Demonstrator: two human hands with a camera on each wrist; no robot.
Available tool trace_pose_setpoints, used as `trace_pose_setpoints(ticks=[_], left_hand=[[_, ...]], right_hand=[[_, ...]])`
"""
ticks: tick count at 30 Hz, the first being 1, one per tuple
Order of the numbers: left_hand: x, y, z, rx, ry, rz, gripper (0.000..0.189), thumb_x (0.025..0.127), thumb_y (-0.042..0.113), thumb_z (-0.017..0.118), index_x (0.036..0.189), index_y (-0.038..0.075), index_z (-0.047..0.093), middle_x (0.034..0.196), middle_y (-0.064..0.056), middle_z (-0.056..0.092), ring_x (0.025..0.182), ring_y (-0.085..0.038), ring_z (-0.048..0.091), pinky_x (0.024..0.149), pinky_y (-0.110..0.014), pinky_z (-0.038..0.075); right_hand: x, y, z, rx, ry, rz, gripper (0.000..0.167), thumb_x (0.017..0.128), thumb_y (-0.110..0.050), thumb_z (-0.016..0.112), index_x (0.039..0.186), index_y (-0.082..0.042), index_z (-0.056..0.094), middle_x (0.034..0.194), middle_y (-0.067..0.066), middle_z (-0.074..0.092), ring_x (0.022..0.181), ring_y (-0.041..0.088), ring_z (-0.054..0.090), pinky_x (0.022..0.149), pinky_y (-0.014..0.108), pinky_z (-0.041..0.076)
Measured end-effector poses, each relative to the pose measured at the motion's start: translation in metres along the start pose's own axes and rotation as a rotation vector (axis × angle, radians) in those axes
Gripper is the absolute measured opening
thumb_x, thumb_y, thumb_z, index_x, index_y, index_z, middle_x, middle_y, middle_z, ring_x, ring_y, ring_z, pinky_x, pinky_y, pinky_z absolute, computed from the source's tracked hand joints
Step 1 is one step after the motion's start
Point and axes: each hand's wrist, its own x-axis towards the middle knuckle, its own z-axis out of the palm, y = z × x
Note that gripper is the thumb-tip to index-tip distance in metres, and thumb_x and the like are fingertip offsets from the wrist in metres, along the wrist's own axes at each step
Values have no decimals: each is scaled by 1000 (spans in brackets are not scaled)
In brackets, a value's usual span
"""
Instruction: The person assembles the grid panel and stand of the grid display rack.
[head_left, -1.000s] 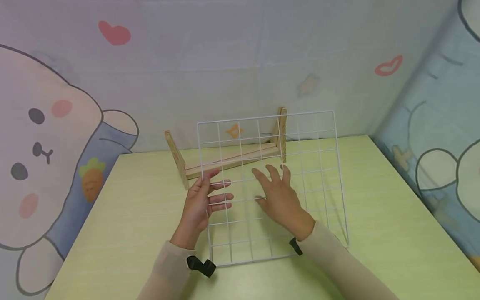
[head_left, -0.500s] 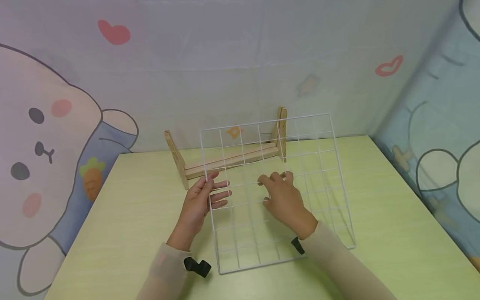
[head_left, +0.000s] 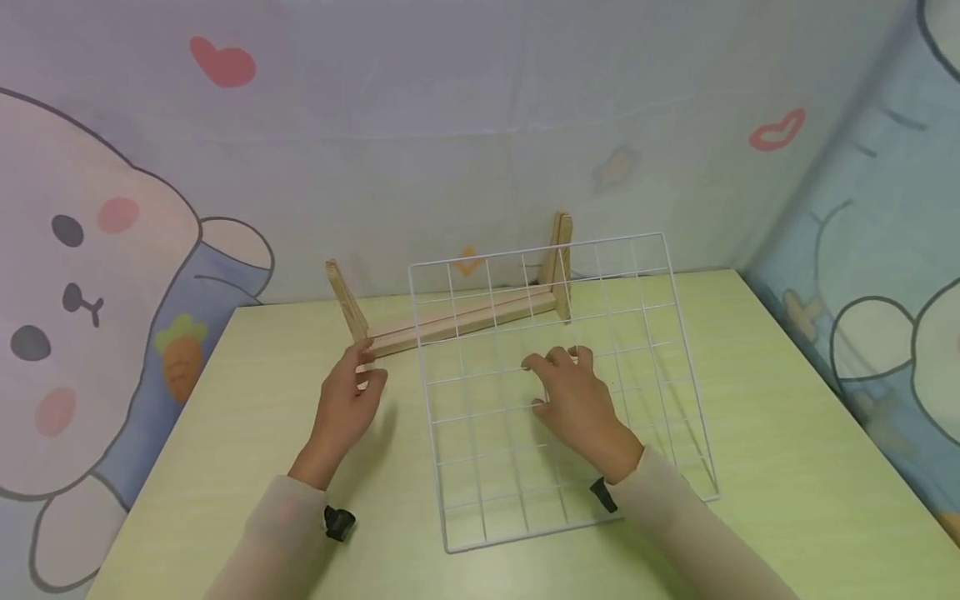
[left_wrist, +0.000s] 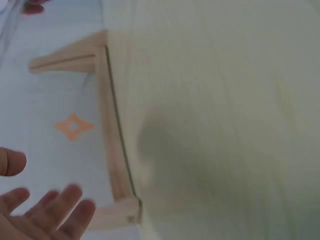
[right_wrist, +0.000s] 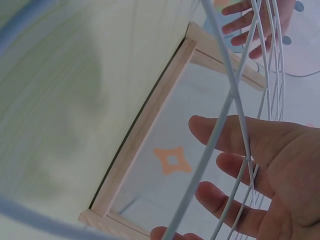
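Note:
A white wire grid panel (head_left: 433, 422) stands tilted over the middle of the table, its top edge leaning toward the back. My right hand (head_left: 581, 408) holds it from the front, fingers and thumb passing through the squares and curled at the wires, as the right wrist view shows too. Behind the panel is a pale wooden stand (head_left: 465, 319) with a long crossbar and an upright at each end. My left hand (head_left: 345, 408) is off the panel, its fingertips overlapping the stand's left end in the head view. In the left wrist view its fingers (left_wrist: 70, 200) are spread around nothing.
The light green tabletop (head_left: 225, 433) runs to a back edge against a printed cloth backdrop (head_left: 450, 167) with hearts and cartoon animals. Black camera mounts (head_left: 340, 523) sit at the sleeve cuffs.
My left hand has let go of the panel's left edge and moved left toward the stand's left upright. The panel has shifted slightly right and down, with my right hand still gripping it.

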Motion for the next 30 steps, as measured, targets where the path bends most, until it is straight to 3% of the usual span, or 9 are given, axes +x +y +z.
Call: trace_pose_setpoints(ticks=[4, 8, 14, 20, 26, 30], left_hand=[[14, -16, -12, 99, 133, -20, 66, 105, 14, 62, 162, 2, 31, 143, -32, 45, 118, -47, 62, 89, -58, 56], [30, -23, -21, 95, 183, -72, 79, 104, 20, 67, 166, 4, 21, 149, -34, 35, 122, -49, 55, 93, -59, 52], [50, -24, -23, 76, 208, -86, 91, 101, 26, 71, 168, 8, 13, 159, -32, 26, 136, -52, 44, 108, -62, 43], [64, -26, -13, 63, 200, -125, 102, 98, 29, 75, 170, 15, 5, 166, -28, 20, 150, -49, 31, 120, -62, 32], [76, -31, -12, 0, 237, -160, 106, 97, 21, 77, 171, 19, 1, 172, -21, 16, 157, -43, 20, 124, -60, 25], [82, -35, -17, -34, 224, -183, 109, 97, 16, 77, 171, 25, -3, 175, -17, 11, 160, -40, 15, 126, -58, 23]], right_hand=[[-2, -2, 0, -9, 12, -6, 56, 81, -9, 92, 132, -14, 69, 116, 12, 64, 132, 55, 45, 46, 29, 51], [-3, -4, 0, -16, 18, -13, 57, 80, -10, 93, 132, -15, 69, 116, 12, 64, 132, 55, 46, 47, 31, 52], [-3, -7, 1, -39, 20, -23, 58, 79, -12, 94, 131, -16, 70, 114, 11, 65, 128, 50, 50, 47, 28, 50], [-5, -7, 3, -72, 41, -29, 58, 78, -14, 96, 130, -18, 71, 110, 8, 63, 122, 46, 52, 46, 27, 47], [-5, -8, 1, -84, 58, -40, 58, 76, -15, 97, 129, -19, 72, 108, 7, 62, 121, 46, 52, 46, 28, 49], [-6, -9, -3, -79, 52, -35, 58, 76, -15, 97, 129, -18, 72, 108, 7, 62, 121, 46, 52, 46, 27, 48]])
